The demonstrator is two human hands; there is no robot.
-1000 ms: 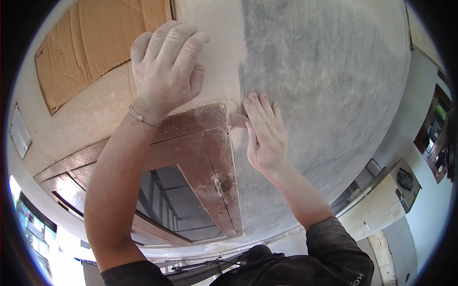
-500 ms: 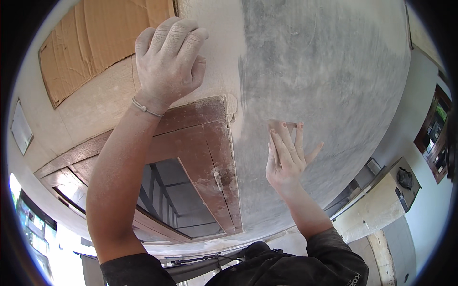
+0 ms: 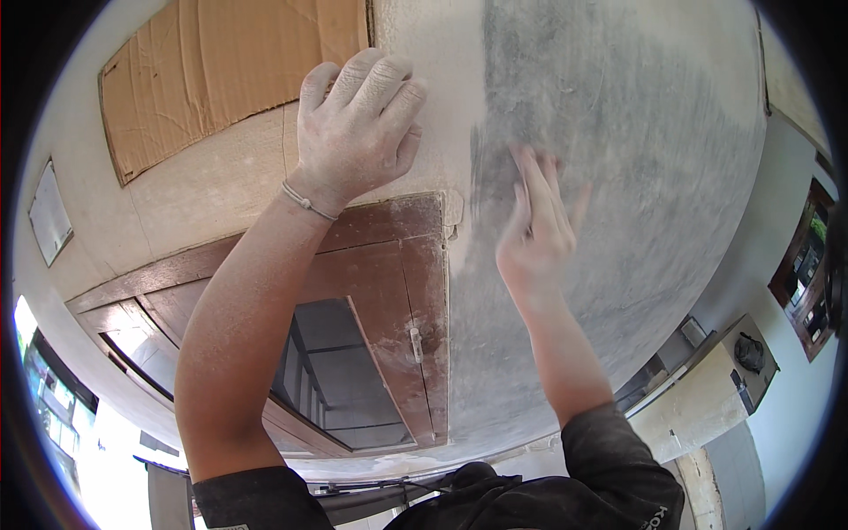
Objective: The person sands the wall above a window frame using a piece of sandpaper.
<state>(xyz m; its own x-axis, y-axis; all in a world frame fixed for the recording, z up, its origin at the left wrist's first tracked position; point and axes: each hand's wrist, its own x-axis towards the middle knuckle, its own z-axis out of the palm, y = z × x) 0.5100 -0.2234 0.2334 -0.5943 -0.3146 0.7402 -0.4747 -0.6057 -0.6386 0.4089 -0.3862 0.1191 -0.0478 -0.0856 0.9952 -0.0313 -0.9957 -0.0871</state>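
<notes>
My right hand (image 3: 541,231), smeared by motion, lies with its fingers stretched up along the grey plastered wall (image 3: 645,203). A thin brownish-grey piece of sandpaper (image 3: 549,160) shows in part beneath its fingertips, mostly hidden and blurred. Higher and to the left, my left hand (image 3: 358,119) is raised in a closed fist, its back white with dust and a thin band round the wrist. It is in front of the pale wall strip above the door frame; whatever its curled fingers hold, if anything, is hidden.
Below my left forearm is a brown wooden door frame (image 3: 380,265) with a glass pane and a white latch (image 3: 416,344). Brown cardboard (image 3: 238,62) covers an opening at the upper left. At the far right are a shelf unit (image 3: 707,389) and a wooden-framed window (image 3: 802,274).
My right hand has swept upward along the wall with the sandpaper. My left hand appears lower and further right, as the whole view has shifted somewhat.
</notes>
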